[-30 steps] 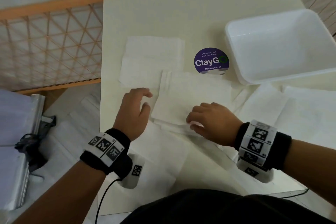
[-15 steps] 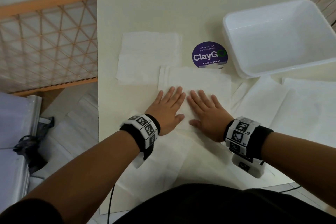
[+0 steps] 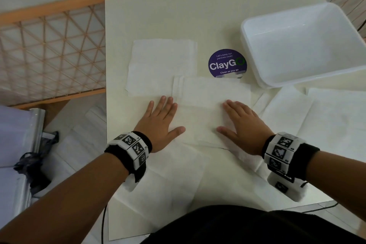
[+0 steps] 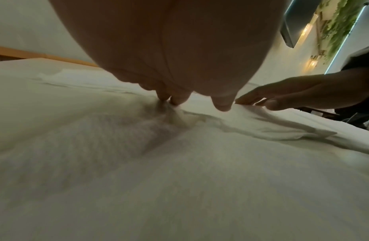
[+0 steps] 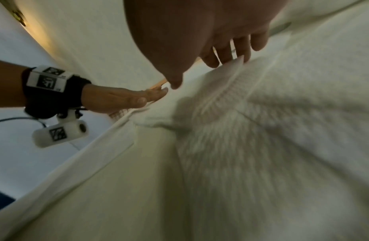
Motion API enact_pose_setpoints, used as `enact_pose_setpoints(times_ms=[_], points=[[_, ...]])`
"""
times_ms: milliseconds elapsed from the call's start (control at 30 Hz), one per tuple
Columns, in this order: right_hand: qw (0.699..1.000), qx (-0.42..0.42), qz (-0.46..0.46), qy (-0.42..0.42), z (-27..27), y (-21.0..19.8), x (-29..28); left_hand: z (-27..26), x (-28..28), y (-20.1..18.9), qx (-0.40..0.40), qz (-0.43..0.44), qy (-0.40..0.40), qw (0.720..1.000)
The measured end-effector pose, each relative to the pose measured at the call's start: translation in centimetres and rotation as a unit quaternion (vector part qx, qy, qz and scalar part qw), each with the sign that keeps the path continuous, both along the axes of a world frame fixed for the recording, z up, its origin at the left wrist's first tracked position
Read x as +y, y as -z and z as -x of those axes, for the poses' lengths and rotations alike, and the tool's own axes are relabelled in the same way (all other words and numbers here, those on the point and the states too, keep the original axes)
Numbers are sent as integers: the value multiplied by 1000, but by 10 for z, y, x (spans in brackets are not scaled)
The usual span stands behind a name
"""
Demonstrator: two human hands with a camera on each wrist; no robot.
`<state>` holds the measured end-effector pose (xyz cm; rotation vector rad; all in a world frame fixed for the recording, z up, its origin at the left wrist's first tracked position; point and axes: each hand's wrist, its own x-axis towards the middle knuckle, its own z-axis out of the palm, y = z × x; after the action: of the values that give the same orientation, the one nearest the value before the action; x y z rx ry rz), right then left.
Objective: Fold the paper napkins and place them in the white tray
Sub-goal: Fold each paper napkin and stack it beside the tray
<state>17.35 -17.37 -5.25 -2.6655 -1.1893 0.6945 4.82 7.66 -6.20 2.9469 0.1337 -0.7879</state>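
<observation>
The folded paper napkin (image 3: 210,103) lies flat on the worktop (image 3: 178,16) directly ahead of the person, its long axis running left to right, with its far edge just overlapping the bottom of the purple ClayGo sticker (image 3: 227,63). Both hands are spread flat, fingers straight and pointing away from the body, gripping nothing. The left hand (image 3: 161,123) presses at the napkin's left edge, partly on it and partly on the unfolded sheet beneath. The right hand (image 3: 244,125) presses at its right end. The left wrist view shows the near edge of the napkin slightly rumpled and lifted between the two thumbs, so the crease does not look fully set. The white tray (image 3: 255,65) stands to the far right, just beyond the napkin's right corner and beside the sticker, and nothing shows inside it. That puts the right hand clearly nearer the tray, and the carry would likely run up and to the right from that end. Because the napkin's long side is crosswise to the person, a further fold would most naturally bring one short end over the other, left to right or the reverse. A second folded napkin (image 3: 161,65) rests beyond the left hand, and more open sheets (image 3: 326,117) lie to the right, below the tray.
</observation>
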Motion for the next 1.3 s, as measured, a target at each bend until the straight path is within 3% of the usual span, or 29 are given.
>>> enact_pose_setpoints(times_ms=[133, 333, 667, 933, 1300], points=[[998, -41, -21, 50, -17, -8, 24, -14, -9, -12, -94, 22, -39, 995], [998, -1, -7, 59, -29, -12, 36, -40, -10, -20, -181, 49, -105, 977], [992, 109, -39, 53, -38, -16, 36, -39, -6, -15, -174, 101, -143, 969], [988, 120, -81, 60, -47, -18, 29, -35, -4, -21, -143, 313, -303, 889], [987, 125, -75, 61, -52, -19, 24, -34, -10, -8, -170, 297, -328, 881]])
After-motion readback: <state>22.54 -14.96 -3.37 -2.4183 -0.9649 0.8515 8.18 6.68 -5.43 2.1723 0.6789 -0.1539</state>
